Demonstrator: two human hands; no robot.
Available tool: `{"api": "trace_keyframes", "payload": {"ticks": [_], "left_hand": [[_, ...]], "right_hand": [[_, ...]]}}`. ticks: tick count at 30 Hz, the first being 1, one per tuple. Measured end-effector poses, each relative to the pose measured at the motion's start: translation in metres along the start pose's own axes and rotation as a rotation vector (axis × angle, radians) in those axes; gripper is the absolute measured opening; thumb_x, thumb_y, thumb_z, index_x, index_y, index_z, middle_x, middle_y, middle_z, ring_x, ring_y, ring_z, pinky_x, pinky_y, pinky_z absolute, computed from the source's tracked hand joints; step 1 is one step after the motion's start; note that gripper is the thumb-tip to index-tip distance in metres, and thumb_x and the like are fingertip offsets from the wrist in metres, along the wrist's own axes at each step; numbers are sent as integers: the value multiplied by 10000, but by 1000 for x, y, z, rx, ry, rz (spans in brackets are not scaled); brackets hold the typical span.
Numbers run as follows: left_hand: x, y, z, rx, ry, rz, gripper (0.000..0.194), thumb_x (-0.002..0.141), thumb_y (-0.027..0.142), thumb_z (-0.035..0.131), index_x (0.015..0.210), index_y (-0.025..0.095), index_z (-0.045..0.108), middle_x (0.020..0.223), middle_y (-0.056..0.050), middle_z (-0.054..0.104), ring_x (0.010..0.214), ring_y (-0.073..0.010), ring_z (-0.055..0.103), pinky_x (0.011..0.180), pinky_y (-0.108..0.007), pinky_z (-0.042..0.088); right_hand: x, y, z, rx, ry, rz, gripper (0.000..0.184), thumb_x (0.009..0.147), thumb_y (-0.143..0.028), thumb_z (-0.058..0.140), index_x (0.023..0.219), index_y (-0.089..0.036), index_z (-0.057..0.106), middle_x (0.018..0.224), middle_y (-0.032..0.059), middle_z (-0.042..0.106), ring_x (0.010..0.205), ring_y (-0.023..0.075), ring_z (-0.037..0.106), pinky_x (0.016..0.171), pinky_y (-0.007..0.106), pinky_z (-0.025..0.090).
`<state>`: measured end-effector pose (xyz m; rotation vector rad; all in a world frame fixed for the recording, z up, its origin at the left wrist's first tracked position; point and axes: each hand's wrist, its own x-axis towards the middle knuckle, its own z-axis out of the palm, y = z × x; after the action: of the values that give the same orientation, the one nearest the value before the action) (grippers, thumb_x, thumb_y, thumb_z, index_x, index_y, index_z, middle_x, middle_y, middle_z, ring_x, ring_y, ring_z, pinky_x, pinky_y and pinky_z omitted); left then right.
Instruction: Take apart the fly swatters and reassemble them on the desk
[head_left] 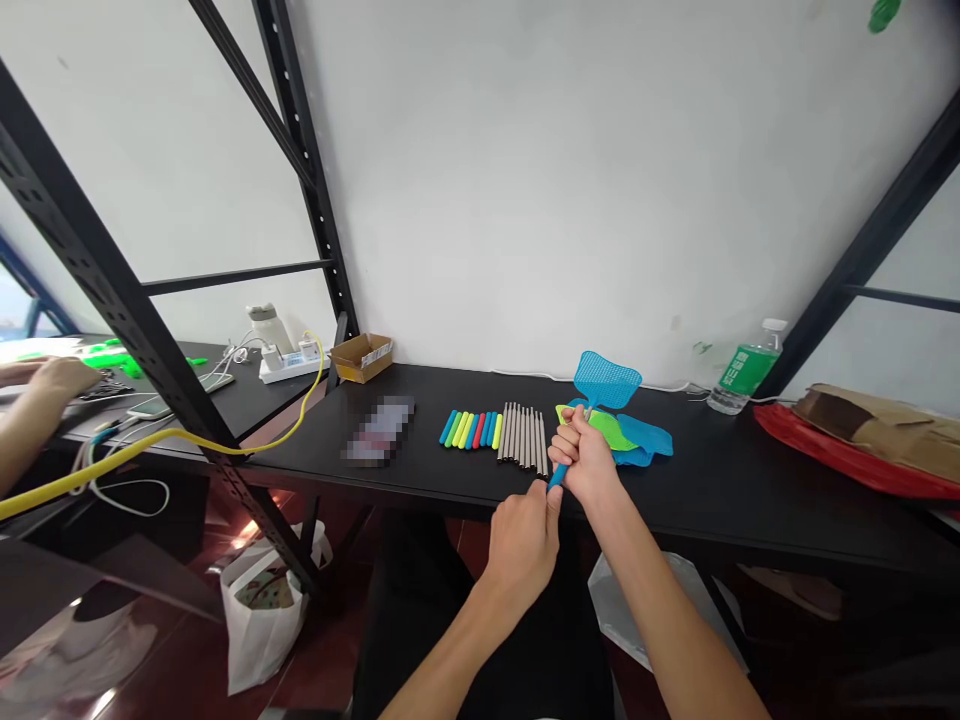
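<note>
A fly swatter with a blue mesh head [607, 380] is in both my hands, tilted over the front edge of the black table. My right hand [586, 458] is closed around it below the head. Lower down, my left hand [523, 537] grips the blue handle [557, 476]. Behind my right hand lie loose blue and yellow-green swatter heads [646, 438], partly hidden. To the left, several grey metal tubes [523, 437] lie side by side. Beside them is a row of blue, green, yellow and red handles [470, 430].
A blurred flat object [381, 430] and a small cardboard box [363, 358] are on the left. At right stand a water bottle [747, 368] and a red-edged cardboard bundle [877, 440]. A yellow cable [187, 437] crosses the rack post. Another person's hand [64, 378] is at far left.
</note>
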<state>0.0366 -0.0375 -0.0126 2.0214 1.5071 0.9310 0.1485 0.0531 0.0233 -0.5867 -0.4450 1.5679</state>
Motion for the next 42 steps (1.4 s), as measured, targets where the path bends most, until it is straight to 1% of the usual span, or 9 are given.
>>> {"api": "trace_keyframes", "payload": {"ticks": [4,6,12,17,22,27,34,37,42], "left_hand": [[-20,-5,1,-717,-193,-137,511,991,599,212,742,207,425,512,70,271,453,-99,248,479,-229,225],[-25,-19,-12,-758,-205,-159,503,982,603,261,768,199,472,510,76,266,450,-96,243,468,-222,216],[30,-92,-85,262,298,-211,348,989,386,391,1154,199,634,933,-96,695,867,-243,643,711,-291,425],[79,-128,-97,617,232,-283,404,1002,324,345,1291,171,583,1142,-151,681,1017,-300,649,785,-352,470],[81,-134,-85,639,225,-206,439,1003,372,326,1235,178,643,1168,-142,631,1080,-306,600,817,-365,480],[64,-108,-81,340,336,-106,430,972,404,412,1234,169,659,1217,-130,624,1121,-294,572,953,-400,447],[53,-30,-39,-911,-214,-65,523,875,635,533,840,145,714,1048,-133,707,1015,-248,652,841,-337,508],[56,-8,-19,-1145,-131,-70,461,836,558,631,625,148,636,921,-126,705,993,-236,651,878,-328,496],[80,19,15,-1052,42,-122,419,785,494,681,552,153,614,654,-62,626,763,-172,623,714,-256,469]], "right_hand": [[9,-28,-11,66,-69,-87,311,943,-442,599,766,-215,482,453,-125,156,337,48,147,316,142,213],[10,-47,-17,67,-103,-169,285,945,-428,596,784,-214,498,464,-119,185,343,48,173,326,139,240],[-4,-44,-34,-220,-154,-36,263,879,-485,643,993,-257,578,574,-79,398,377,57,239,331,161,203],[-8,-9,-40,-301,-138,-10,271,820,-435,700,955,-246,560,634,-66,453,437,68,355,376,170,262],[-13,-2,-41,-379,-190,24,333,836,-523,667,993,-246,571,562,-95,394,390,51,258,371,169,219],[-21,-3,-37,-409,-208,37,297,830,-467,691,964,-223,584,578,-72,447,435,68,375,385,167,273],[-44,8,-21,-146,-499,491,231,881,-364,659,831,-198,507,524,-110,302,368,23,118,327,139,105],[-47,5,-21,-108,-482,466,233,881,-350,659,826,-200,489,523,-115,288,370,20,80,322,133,95],[-50,-13,-38,-202,-277,235,255,845,-375,685,815,-204,497,527,-109,316,377,22,89,321,144,91]]}}
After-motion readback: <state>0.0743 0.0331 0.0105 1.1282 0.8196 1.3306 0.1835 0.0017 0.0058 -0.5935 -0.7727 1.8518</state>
